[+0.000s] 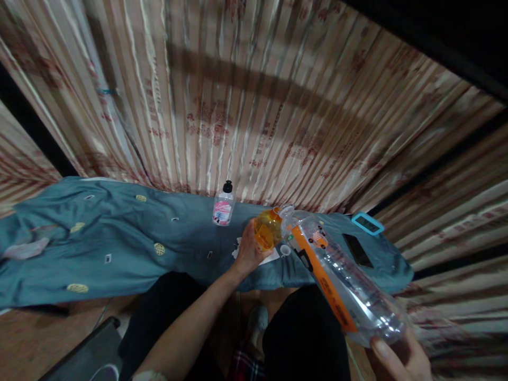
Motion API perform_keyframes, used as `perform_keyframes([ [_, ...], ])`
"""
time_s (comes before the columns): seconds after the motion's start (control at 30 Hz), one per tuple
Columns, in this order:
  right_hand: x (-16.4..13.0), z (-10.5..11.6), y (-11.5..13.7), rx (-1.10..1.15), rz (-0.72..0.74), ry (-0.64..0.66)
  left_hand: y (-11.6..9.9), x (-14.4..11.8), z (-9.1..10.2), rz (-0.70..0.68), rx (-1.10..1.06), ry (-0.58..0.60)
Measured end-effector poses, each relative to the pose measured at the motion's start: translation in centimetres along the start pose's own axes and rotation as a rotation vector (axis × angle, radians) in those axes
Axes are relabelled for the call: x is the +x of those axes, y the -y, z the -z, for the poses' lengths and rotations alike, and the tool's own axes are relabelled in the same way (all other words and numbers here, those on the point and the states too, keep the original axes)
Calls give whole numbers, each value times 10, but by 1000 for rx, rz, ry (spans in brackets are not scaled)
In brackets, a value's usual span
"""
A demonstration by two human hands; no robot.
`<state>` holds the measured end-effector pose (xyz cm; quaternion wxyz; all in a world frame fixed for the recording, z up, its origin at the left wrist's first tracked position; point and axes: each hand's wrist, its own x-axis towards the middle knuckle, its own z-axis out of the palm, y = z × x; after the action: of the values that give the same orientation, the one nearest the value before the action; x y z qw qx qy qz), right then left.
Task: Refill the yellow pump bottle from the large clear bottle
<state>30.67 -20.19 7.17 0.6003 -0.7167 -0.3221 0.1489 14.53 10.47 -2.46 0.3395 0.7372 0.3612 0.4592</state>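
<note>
My left fingers are curled around a rounded orange bottle, gripping it from its left side. My right fingers pinch the base end of a large clear bottle with an orange label, thumb on the near face. From those right fingers the big bottle slants away and to the left, so its neck comes up to the mouth of the orange one, just right of my left fingers; I cannot tell whether the two rims touch, nor whether anything runs between them.

Just below and right of my left fingers, a piece of white paper lies partly hidden by my hand, with a small clear cap beside it. Left of those fingers and a bit farther from me, a small clear bottle with a black cap and pink label stands upright. Beyond my right fingers, past the big bottle, a dark phone lies flat, and behind it is a blue-framed device.

All this is on the desk, draped in a blue-green cloth with yellow patches. Farther out, beyond both sets of fingers, hangs a pleated, red-printed curtain.
</note>
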Motion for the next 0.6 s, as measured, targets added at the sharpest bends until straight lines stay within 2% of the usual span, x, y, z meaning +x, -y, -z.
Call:
perform_keyframes([
  [0.17, 0, 0, 1, 0, 36, 17, 0, 1, 0, -2, -19, 4],
  [0.37, -1, -3, 6, 36, -3, 19, 2, 0, -3, -6, 18, -9],
  [0.6, -1, -4, 6, 28, -1, 6, -1, 0, -1, 23, -48, 2],
])
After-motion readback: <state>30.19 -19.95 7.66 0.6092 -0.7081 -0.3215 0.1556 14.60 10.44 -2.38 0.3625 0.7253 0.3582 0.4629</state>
